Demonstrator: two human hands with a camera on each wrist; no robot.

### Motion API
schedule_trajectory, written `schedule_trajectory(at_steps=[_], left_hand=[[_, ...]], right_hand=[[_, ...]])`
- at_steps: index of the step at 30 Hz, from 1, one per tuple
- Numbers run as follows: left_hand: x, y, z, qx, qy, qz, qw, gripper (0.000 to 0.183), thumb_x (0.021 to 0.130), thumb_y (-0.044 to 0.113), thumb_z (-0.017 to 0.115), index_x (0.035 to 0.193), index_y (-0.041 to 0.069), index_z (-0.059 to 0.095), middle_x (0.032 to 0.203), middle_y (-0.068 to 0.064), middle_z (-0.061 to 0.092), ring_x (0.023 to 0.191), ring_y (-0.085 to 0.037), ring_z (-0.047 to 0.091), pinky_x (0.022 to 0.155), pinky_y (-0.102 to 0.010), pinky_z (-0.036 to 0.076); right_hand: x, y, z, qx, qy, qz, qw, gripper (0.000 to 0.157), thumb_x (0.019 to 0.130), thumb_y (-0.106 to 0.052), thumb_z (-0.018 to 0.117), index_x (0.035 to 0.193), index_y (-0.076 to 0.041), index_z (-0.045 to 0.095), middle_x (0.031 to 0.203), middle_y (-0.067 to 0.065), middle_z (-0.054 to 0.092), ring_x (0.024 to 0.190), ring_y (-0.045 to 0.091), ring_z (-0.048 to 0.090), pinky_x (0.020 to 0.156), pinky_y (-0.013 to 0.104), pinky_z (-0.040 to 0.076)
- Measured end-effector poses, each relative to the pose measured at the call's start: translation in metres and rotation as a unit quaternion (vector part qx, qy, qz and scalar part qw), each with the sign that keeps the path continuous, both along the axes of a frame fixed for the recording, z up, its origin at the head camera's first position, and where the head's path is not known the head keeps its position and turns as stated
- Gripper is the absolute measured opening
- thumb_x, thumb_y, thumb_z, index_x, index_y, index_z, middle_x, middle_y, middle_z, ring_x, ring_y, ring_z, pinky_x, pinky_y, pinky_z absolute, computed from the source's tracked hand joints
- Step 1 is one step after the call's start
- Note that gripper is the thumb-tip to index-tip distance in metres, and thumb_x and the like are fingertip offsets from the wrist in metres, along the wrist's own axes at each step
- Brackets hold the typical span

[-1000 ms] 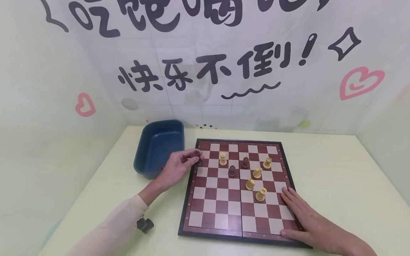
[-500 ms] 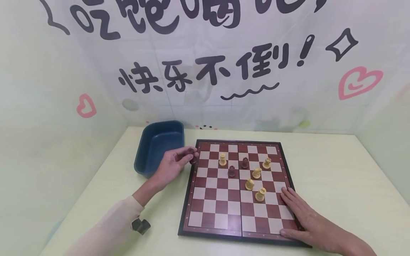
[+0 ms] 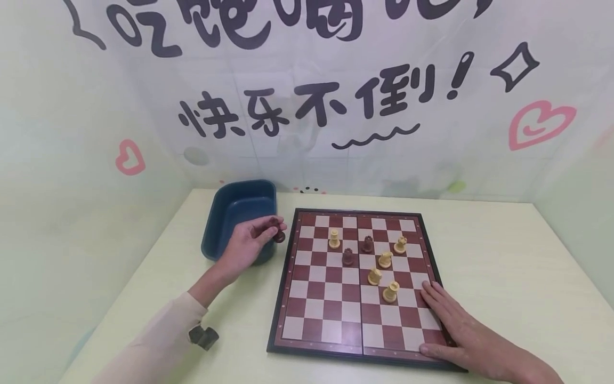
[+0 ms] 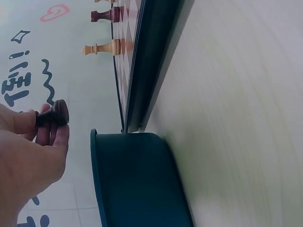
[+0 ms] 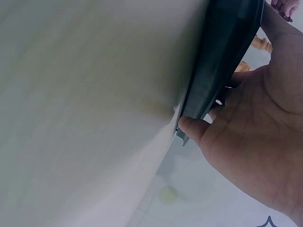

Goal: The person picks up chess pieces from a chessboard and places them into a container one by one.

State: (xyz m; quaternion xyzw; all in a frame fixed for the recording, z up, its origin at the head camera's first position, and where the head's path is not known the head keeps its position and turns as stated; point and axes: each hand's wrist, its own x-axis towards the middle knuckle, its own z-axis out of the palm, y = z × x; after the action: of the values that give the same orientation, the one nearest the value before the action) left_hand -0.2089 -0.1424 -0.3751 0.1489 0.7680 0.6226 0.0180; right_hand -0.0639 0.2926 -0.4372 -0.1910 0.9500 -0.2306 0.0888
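Between thumb and fingers my left hand (image 3: 242, 244) pinches a dark chess piece (image 3: 280, 236) over the right side of a blue plastic tub (image 3: 240, 205). In the left wrist view the piece's round base (image 4: 60, 112) shows, while its top is hidden in the fingers. On the chessboard (image 3: 316, 309) stand several cream pieces, among them one at the upper left (image 3: 334, 239), and two dark pieces (image 3: 367, 244) (image 3: 347, 257). My right hand (image 3: 462, 330) rests with extended fingers on the board's lower right edge. The right wrist view shows its thumb (image 5: 191, 126) against the board's side.
The tub stands left of the board, near the back wall (image 3: 307, 170) with printed writing. A pale table (image 3: 508, 256) lies under everything. A black strap piece (image 3: 203, 337) is on the left sleeve.
My left hand has carried the dark chess piece leftward, from above the board's left edge to over the tub's right side. My right hand and the standing pieces have stayed put.
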Motion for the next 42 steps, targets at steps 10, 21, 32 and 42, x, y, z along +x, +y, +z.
schedule_trajectory(at_steps=[10,21,32,42], left_hand=[[-0.001,-0.011,0.0,0.001,0.01,0.006,0.9999,0.026,0.103,-0.002,0.056,0.126,-0.012,0.063,0.117,-0.023,0.07,0.107,-0.022,0.069,0.094,-0.028,0.053],[-0.008,-0.043,-0.005,-0.053,-0.01,0.058,0.9969,0.031,0.105,0.01,0.058,0.132,-0.006,0.062,0.123,-0.02,0.068,0.11,-0.016,0.065,0.081,-0.027,0.055],[-0.008,-0.05,-0.004,-0.033,0.01,0.056,0.9978,0.032,0.105,0.005,0.057,0.132,-0.011,0.059,0.125,-0.031,0.063,0.114,-0.02,0.065,0.095,-0.017,0.048],[-0.005,-0.056,-0.004,-0.059,0.008,0.091,0.9941,0.063,0.107,0.03,0.057,0.155,-0.003,0.034,0.151,-0.018,0.048,0.138,-0.028,0.046,0.114,-0.035,0.034]], right_hand=[[0.003,0.004,0.0,0.006,0.014,0.003,1.0,0.1,0.091,-0.066,0.063,0.165,-0.021,0.012,0.169,0.002,0.013,0.14,-0.016,-0.008,0.104,0.039,0.046],[0.001,0.002,0.003,0.011,-0.01,-0.005,1.0,0.102,0.09,-0.069,0.061,0.165,-0.021,0.01,0.169,0.002,0.012,0.141,-0.014,-0.005,0.104,0.046,0.047],[-0.002,0.0,0.003,0.008,-0.023,-0.007,1.0,0.104,0.089,-0.07,0.061,0.165,-0.021,0.009,0.169,0.002,0.01,0.147,0.003,0.005,0.104,0.048,0.046],[-0.001,0.001,-0.001,0.001,0.007,0.005,1.0,0.101,0.09,-0.067,0.063,0.165,-0.02,0.014,0.168,0.001,0.014,0.142,-0.014,-0.007,0.108,0.021,0.033]])
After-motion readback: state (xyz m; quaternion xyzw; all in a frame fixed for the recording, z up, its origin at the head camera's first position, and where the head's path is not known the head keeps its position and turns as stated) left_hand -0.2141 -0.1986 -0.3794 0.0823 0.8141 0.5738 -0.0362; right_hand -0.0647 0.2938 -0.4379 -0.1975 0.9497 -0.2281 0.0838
